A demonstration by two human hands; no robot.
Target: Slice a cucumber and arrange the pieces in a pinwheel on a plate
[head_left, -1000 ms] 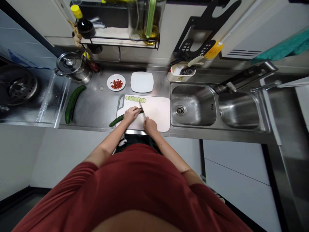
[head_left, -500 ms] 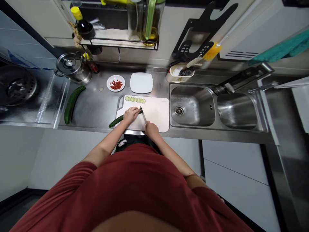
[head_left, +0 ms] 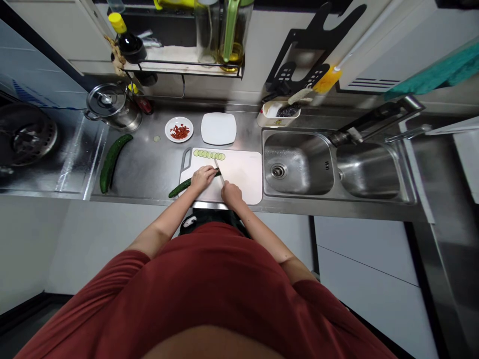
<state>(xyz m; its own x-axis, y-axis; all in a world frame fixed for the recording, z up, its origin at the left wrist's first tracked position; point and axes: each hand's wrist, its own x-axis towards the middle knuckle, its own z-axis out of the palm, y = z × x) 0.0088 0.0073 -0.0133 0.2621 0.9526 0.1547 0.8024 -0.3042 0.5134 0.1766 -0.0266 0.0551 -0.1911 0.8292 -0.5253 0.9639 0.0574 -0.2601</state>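
Note:
On the white cutting board (head_left: 245, 174) my left hand (head_left: 203, 178) is closed over a green cucumber (head_left: 180, 188), whose uncut end sticks out toward the lower left. My right hand (head_left: 231, 195) grips a knife (head_left: 219, 171), its handle hidden in the fingers. The blade lies across the cucumber's right end, close beside my left fingertips. A row of overlapping cucumber slices (head_left: 208, 155) lies along the board's upper edge. Behind the board are a white square plate (head_left: 219, 128) and a small round plate (head_left: 169, 130) with chopped red pieces (head_left: 180, 131).
A second cucumber (head_left: 112, 164) lies at the left on the steel counter, below a lidded pot (head_left: 112, 107). To the right of the board is a double sink (head_left: 299, 196) with a faucet (head_left: 374, 122). A rack (head_left: 179, 67) with bottles hangs above the counter.
My right hand and the knife have moved slightly up and to the left, and the blade tip now reaches close to the slices. My left hand stays on the cucumber.

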